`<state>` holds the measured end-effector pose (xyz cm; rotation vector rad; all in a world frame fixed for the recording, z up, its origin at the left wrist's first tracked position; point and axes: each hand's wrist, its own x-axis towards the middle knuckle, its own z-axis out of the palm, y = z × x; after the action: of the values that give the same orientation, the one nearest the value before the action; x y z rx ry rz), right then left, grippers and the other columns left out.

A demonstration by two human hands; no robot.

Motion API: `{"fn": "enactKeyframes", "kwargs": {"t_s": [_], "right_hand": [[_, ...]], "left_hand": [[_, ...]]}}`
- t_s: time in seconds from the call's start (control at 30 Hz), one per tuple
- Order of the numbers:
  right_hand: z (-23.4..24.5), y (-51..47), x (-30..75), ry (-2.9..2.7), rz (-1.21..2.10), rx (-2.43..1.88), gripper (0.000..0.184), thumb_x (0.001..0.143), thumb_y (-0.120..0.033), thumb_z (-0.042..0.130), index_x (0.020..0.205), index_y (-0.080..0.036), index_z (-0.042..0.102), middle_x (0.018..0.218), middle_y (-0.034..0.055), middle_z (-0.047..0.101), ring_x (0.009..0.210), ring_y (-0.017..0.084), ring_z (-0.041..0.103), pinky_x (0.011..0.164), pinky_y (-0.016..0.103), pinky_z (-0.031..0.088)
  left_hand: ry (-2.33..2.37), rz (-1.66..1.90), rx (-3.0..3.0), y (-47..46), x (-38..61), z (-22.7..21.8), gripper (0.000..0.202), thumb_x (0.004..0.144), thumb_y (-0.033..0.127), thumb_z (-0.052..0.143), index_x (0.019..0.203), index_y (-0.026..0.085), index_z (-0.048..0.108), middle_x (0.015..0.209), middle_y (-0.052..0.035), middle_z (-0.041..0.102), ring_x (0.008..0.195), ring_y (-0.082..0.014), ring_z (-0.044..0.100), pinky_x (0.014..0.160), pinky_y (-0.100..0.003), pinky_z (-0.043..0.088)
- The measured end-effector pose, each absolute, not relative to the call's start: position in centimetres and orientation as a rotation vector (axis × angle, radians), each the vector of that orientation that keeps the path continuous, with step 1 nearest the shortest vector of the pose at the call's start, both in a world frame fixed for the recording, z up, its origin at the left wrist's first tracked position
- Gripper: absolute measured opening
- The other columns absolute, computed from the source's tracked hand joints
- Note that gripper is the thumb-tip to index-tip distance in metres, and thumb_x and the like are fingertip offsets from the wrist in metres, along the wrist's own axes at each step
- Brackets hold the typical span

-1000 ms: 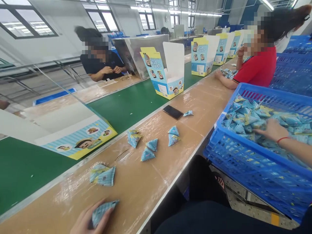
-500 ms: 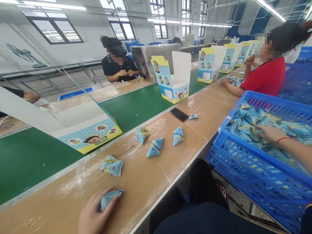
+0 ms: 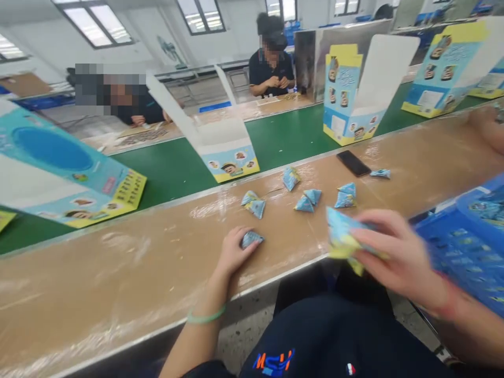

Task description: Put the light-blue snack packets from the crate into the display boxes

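Note:
My left hand (image 3: 233, 252) rests on the brown tabletop, its fingers closed around a blue pyramid-shaped packet (image 3: 252, 240). Over the table's front edge, my right hand (image 3: 397, 252) grips blue-and-yellow packets (image 3: 342, 231), blurred by motion; how many cannot be told. Beyond the hands, small groups of similar packets lie on the table: one group (image 3: 254, 204) just past my left hand, another (image 3: 291, 178) farther back, a pair (image 3: 308, 200) in the middle and a pair (image 3: 346, 195) beyond my right hand. A blue crate (image 3: 452, 231) of packets stands at the right.
Open printed cartons (image 3: 346, 100) stand along the green belt (image 3: 275, 136) behind the table (image 3: 157, 252). A phone (image 3: 353, 163) lies near a flat packet (image 3: 380, 173). Two co-workers sit across the belt; another person's arm (image 3: 486, 126) reaches in at far right.
My right hand has come out of the blue crate with packets and moved left over the table edge. My left hand still holds its packet. The view has swung left.

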<state>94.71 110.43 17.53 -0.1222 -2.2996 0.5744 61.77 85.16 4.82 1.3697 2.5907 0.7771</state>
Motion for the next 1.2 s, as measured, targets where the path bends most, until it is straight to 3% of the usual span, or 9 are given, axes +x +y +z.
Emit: {"fn": "enactKeyframes", "kwargs": {"t_s": [0.1, 0.23, 0.33, 0.4, 0.53, 0.63, 0.73, 1.0, 1.2], "right_hand": [[12.9, 107.3, 86.4, -2.463, 0.877, 0.084, 0.035, 0.094, -0.02, 0.062, 0.128, -0.028, 0.065, 0.107, 0.0078, 0.061, 0.097, 0.02, 0.065, 0.086, 0.035, 0.057], [8.7, 105.2, 79.5, -2.86, 0.924, 0.192, 0.049, 0.089, -0.017, 0.066, 0.137, -0.029, 0.063, 0.112, 0.0083, 0.059, 0.096, 0.021, 0.065, 0.089, 0.037, 0.056], [8.4, 105.1, 78.5, -3.022, 0.874, 0.031, 0.077, 0.082, -0.014, 0.073, 0.152, -0.03, 0.046, 0.12, 0.0116, 0.056, 0.096, 0.025, 0.066, 0.088, 0.041, 0.057], [9.8, 106.0, 79.7, -2.939, 0.924, -0.113, 0.083, 0.079, -0.015, 0.075, 0.154, -0.028, 0.042, 0.121, 0.013, 0.056, 0.093, 0.026, 0.066, 0.087, 0.045, 0.057], [14.8, 109.4, 84.6, -2.307, 1.303, -0.028, 0.063, 0.091, -0.037, 0.068, 0.149, -0.034, 0.044, 0.122, 0.0094, 0.059, 0.096, 0.023, 0.067, 0.088, 0.043, 0.059], [17.4, 111.6, 87.3, -2.195, 1.395, 0.157, 0.04, 0.092, -0.05, 0.065, 0.129, -0.033, 0.063, 0.107, 0.0065, 0.067, 0.094, 0.022, 0.067, 0.081, 0.038, 0.059], [17.1, 112.6, 87.3, -2.222, 1.372, 0.031, 0.029, 0.09, -0.046, 0.07, 0.113, -0.028, 0.07, 0.099, 0.0054, 0.07, 0.093, 0.021, 0.067, 0.082, 0.035, 0.058], [11.5, 113.3, 83.0, -2.3, 1.21, -0.031, 0.027, 0.09, -0.041, 0.069, 0.11, -0.023, 0.071, 0.096, 0.0056, 0.071, 0.089, 0.021, 0.067, 0.084, 0.038, 0.056], [7.2, 111.1, 75.3, -2.44, 1.285, 0.201, 0.02, 0.088, -0.027, 0.069, 0.106, -0.016, 0.071, 0.105, 0.0104, 0.069, 0.102, 0.023, 0.065, 0.096, 0.041, 0.052]], "left_hand": [[2.566, 0.755, 1.39, 84.5, 62.4, 4.8, 0.049, 0.082, 0.056, 0.067, 0.12, 0.025, 0.067, 0.122, -0.0098, 0.068, 0.114, -0.0299, 0.061, 0.101, -0.05, 0.047], [2.482, 0.828, 1.424, 83.4, 63.2, 4.9, 0.049, 0.082, 0.053, 0.069, 0.122, 0.024, 0.066, 0.125, -0.0104, 0.066, 0.118, -0.0288, 0.058, 0.105, -0.049, 0.046], [2.445, 0.917, 1.418, 82.9, 63.6, 4.8, 0.046, 0.084, 0.049, 0.068, 0.122, 0.023, 0.065, 0.125, -0.0109, 0.065, 0.12, -0.0278, 0.058, 0.106, -0.047, 0.046], [2.45, 0.947, 1.409, 83.0, 63.8, 4.5, 0.045, 0.084, 0.046, 0.068, 0.123, 0.022, 0.065, 0.125, -0.011, 0.065, 0.12, -0.0276, 0.058, 0.106, -0.047, 0.047], [2.481, 0.947, 1.39, 83.8, 64.0, 3.8, 0.046, 0.083, 0.044, 0.07, 0.123, 0.023, 0.064, 0.124, -0.0105, 0.066, 0.119, -0.0282, 0.058, 0.107, -0.049, 0.047], [2.488, 0.94, 1.396, 84.5, 64.2, 3.4, 0.046, 0.084, 0.044, 0.069, 0.124, 0.022, 0.064, 0.125, -0.0108, 0.065, 0.12, -0.0284, 0.058, 0.107, -0.049, 0.047], [2.499, 0.935, 1.402, 85.2, 64.5, 3.3, 0.045, 0.084, 0.045, 0.068, 0.123, 0.022, 0.064, 0.125, -0.0108, 0.065, 0.119, -0.0283, 0.058, 0.106, -0.049, 0.047], [2.484, 0.954, 1.392, 87.2, 65.7, 3.7, 0.044, 0.084, 0.044, 0.069, 0.122, 0.022, 0.064, 0.122, -0.0109, 0.066, 0.118, -0.0282, 0.059, 0.106, -0.049, 0.047], [2.503, 1.087, 1.255, 88.2, 66.5, 3.6, 0.023, 0.078, 0.032, 0.067, 0.096, 0.02, 0.06, 0.131, -0.0126, 0.059, 0.129, -0.029, 0.053, 0.112, -0.05, 0.042]]}}
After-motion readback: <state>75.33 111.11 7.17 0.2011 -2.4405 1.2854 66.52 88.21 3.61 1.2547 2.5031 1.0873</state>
